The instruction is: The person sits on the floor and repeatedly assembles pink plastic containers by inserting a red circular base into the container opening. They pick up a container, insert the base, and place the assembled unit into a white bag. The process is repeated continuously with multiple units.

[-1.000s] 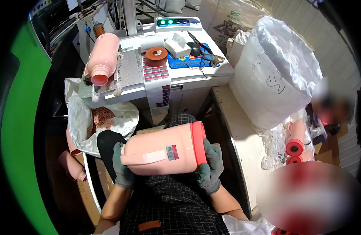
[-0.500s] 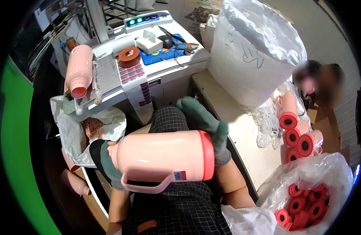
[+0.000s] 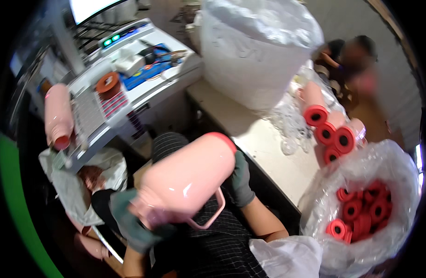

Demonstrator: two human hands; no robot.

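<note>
Across my lap lies a large pink insulated jug [image 3: 187, 173], tilted with its narrow neck toward the lower left and its red base end toward the upper right. Its loop handle hangs on the near right side. Wearing a green-grey glove, my left hand [image 3: 129, 222] is closed round the neck, with part of its fingers blurred. Against the red base end sits my gloved right hand [image 3: 242, 181], holding that end; its fingers are largely hidden behind the jug.
A white machine bench [image 3: 152, 88] carries an orange tape roll [image 3: 107, 84], pliers and another pink jug [image 3: 59, 113]. White sack [image 3: 254, 69], red-ended pink jugs [image 3: 345, 139] and a clear bag [image 3: 393, 162] of red parts stand right. A blurred person sits beyond.
The jug has turned from level to slanting, its red end raised and neck lowered. My left hand has moved round the neck, and my right hand has closed in. The whole view has shifted.
</note>
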